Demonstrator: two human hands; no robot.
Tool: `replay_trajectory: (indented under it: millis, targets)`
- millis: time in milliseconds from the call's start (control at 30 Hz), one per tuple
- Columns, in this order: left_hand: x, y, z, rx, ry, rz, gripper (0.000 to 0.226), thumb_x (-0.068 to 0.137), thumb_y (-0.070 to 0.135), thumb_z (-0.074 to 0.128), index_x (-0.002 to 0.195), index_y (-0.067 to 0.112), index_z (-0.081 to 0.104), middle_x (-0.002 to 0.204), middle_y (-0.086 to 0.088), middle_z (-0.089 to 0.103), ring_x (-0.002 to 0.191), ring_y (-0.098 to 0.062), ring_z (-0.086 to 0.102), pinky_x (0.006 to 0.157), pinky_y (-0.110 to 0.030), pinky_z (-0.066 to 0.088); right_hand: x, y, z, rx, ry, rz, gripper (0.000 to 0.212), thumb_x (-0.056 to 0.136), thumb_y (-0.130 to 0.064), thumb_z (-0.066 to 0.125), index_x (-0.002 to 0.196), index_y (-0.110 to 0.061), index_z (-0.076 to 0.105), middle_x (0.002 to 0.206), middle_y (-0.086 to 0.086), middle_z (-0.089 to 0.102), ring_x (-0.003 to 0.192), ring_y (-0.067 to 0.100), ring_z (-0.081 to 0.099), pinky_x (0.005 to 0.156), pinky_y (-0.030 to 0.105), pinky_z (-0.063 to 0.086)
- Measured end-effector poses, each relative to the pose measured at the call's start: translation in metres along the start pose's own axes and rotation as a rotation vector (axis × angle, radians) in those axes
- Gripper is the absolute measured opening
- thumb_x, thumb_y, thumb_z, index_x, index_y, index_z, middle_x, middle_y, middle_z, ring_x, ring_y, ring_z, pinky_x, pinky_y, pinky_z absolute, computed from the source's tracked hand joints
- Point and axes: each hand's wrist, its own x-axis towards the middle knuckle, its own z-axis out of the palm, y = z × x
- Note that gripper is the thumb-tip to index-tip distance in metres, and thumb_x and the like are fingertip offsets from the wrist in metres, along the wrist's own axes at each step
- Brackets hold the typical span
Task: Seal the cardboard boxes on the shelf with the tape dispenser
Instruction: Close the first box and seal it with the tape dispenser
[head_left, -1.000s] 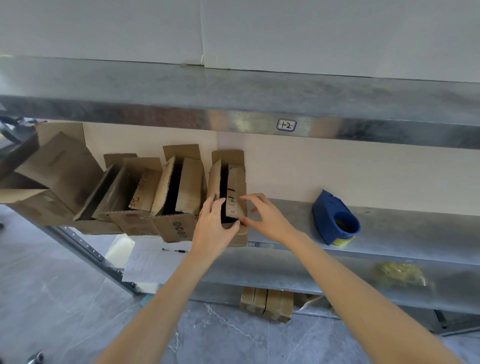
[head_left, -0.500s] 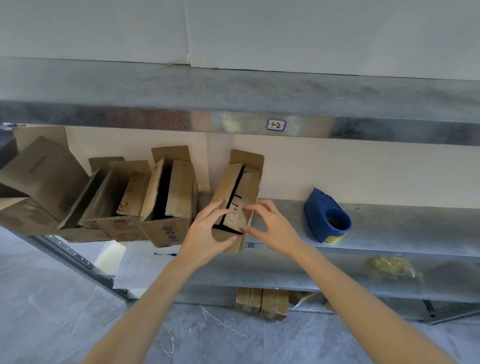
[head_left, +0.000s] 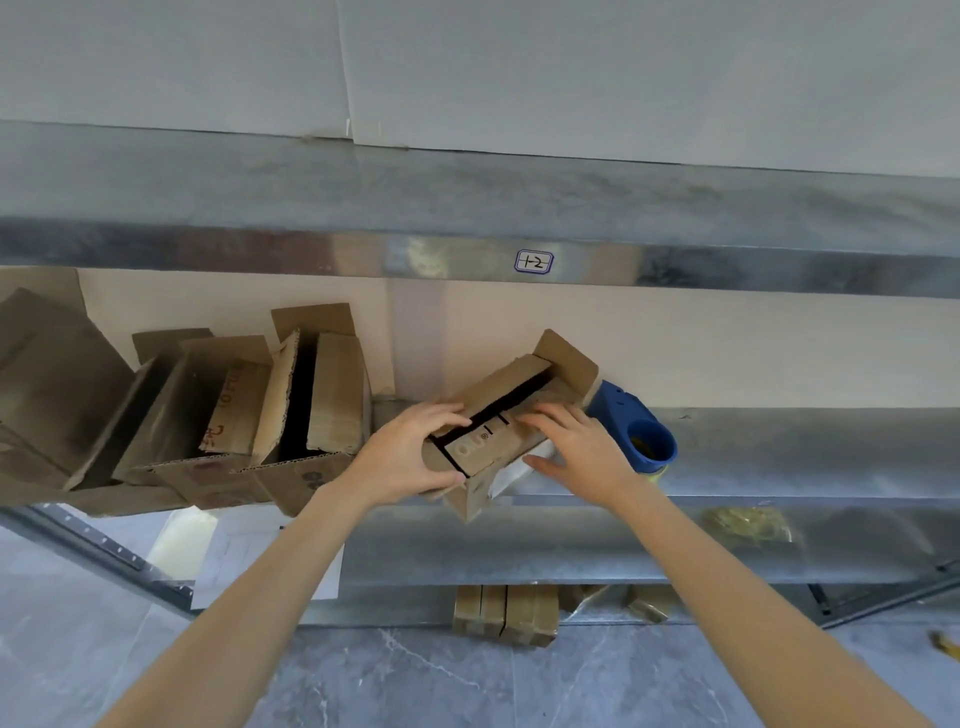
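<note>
On the metal shelf (head_left: 779, 452), fingers (head_left: 436, 415) of left hand (head_left: 410, 457) and right hand (head_left: 582, 452) grip a half-open cardboard box (head_left: 483, 447).

light: soft, even, moderately bright | glare: upper shelf edge (head_left: 415, 260) | shadow: dark inside cardboard boxes (head_left: 340, 389) | edges: wide-angle bowing, slight softness

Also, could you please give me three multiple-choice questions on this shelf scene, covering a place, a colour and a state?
1. Where is the tape dispenser? A on the floor; B on the shelf, right of the held box; C on the top shelf.
2. What colour is it? A red; B blue; C green.
3. The held box's top flaps are: A taped shut; B torn off; C folded down, untaped.
Answers: B, it stands just beyond the right hand; B, its body is blue; C, a dark gap shows between them, no tape.
</note>
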Motion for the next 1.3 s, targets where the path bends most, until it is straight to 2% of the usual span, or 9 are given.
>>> replay_trajectory:
  millis: [333, 533, 667, 733, 800, 867, 1000, 1167, 1300]
  targets:
    - [-0.002, -0.008, 0.015, 0.048, 0.369, -0.062, 0.068, 0.073, 0.032, 0.086, 0.133, 0.027, 0.055, 0.147, 0.001, 0.044, 0.146, -0.022, 0.025, 0.116, -0.051, 0.029, -0.015, -0.005, 0.002, -0.032, 0.106, 0.065, 0.046, 0.092, -0.039, 0.066, 0.135, -0.028, 0.056, 0.133, -0.006, 0.055, 0.12, 0.02, 0.051, 0.092, 0.036, 0.047]
    - [0.004, -0.011, 0.014, -0.147, 0.444, -0.174, 0.084, 0.071, 0.019, 0.089, 0.141, 0.019, 0.045, 0.16, -0.002, 0.019, 0.147, -0.015, 0.022, 0.114, -0.02, 0.019, -0.017, -0.011, -0.006, 0.002, 0.213, 0.056, 0.037, 0.091, -0.032, 0.068, 0.127, -0.024, 0.062, 0.126, -0.006, 0.059, 0.115, 0.015, 0.051, 0.092, 0.03, 0.043]
    - [0.009, -0.011, 0.013, -0.196, 0.458, -0.126, 0.083, 0.071, 0.009, 0.086, 0.142, 0.017, 0.044, 0.159, -0.002, 0.024, 0.144, -0.009, 0.025, 0.116, -0.018, 0.021, -0.008, -0.007, -0.022, -0.002, 0.362, 0.086, 0.03, 0.089, -0.022, 0.07, 0.119, -0.02, 0.067, 0.119, -0.003, 0.063, 0.109, 0.02, 0.056, 0.088, 0.039, 0.05]
    - [0.013, -0.012, 0.013, -0.171, 0.437, -0.085, 0.08, 0.073, 0.008, 0.085, 0.141, 0.02, 0.045, 0.157, 0.001, 0.032, 0.139, -0.002, 0.027, 0.11, -0.004, 0.018, -0.004, -0.001, -0.027, 0.009, 0.411, 0.116, 0.027, 0.088, -0.017, 0.072, 0.114, -0.017, 0.07, 0.117, 0.0, 0.064, 0.106, 0.023, 0.058, 0.088, 0.042, 0.052]
    - [0.018, -0.015, 0.012, -0.141, 0.422, -0.036, 0.079, 0.073, 0.007, 0.084, 0.14, 0.023, 0.045, 0.154, 0.002, 0.038, 0.139, -0.006, 0.033, 0.104, 0.004, 0.015, -0.004, 0.006, -0.03, 0.004, 0.439, 0.133, 0.025, 0.085, -0.014, 0.075, 0.11, -0.016, 0.072, 0.116, 0.002, 0.065, 0.106, 0.025, 0.058, 0.087, 0.045, 0.052]
    - [0.022, -0.017, 0.011, -0.127, 0.401, -0.008, 0.078, 0.073, 0.008, 0.084, 0.14, 0.024, 0.046, 0.154, 0.005, 0.038, 0.141, -0.011, 0.035, 0.107, 0.001, 0.017, -0.005, 0.012, -0.032, -0.025, 0.449, 0.147, 0.024, 0.081, -0.014, 0.078, 0.105, -0.017, 0.074, 0.117, 0.002, 0.064, 0.108, 0.027, 0.057, 0.084, 0.047, 0.052]
    - [0.024, -0.014, 0.014, -0.138, 0.446, 0.005, 0.072, 0.074, 0.011, 0.083, 0.137, 0.021, 0.05, 0.156, 0.005, 0.035, 0.143, -0.013, 0.035, 0.115, -0.025, 0.031, -0.002, 0.025, -0.036, -0.022, 0.394, 0.149, 0.027, 0.079, -0.015, 0.08, 0.105, -0.019, 0.074, 0.126, 0.004, 0.059, 0.116, 0.031, 0.054, 0.087, 0.046, 0.052]
    - [0.024, 0.0, 0.019, -0.149, 0.56, -0.077, 0.069, 0.076, 0.01, 0.083, 0.136, 0.021, 0.051, 0.158, 0.001, 0.029, 0.139, -0.004, 0.028, 0.109, -0.008, 0.023, 0.011, 0.038, -0.046, 0.202, 0.259, 0.213, 0.023, 0.087, -0.016, 0.072, 0.109, -0.021, 0.07, 0.134, 0.001, 0.049, 0.115, 0.021, 0.054, 0.096, 0.029, 0.045]
    - [0.027, 0.013, 0.024, -0.133, 0.574, -0.126, 0.065, 0.077, 0.01, 0.082, 0.134, 0.018, 0.052, 0.153, 0.0, 0.037, 0.137, -0.014, 0.04, 0.111, -0.025, 0.033, 0.021, 0.042, -0.054, 0.231, 0.155, 0.226, 0.021, 0.089, -0.017, 0.07, 0.109, -0.019, 0.069, 0.136, 0.001, 0.046, 0.106, 0.018, 0.059, 0.093, 0.024, 0.045]
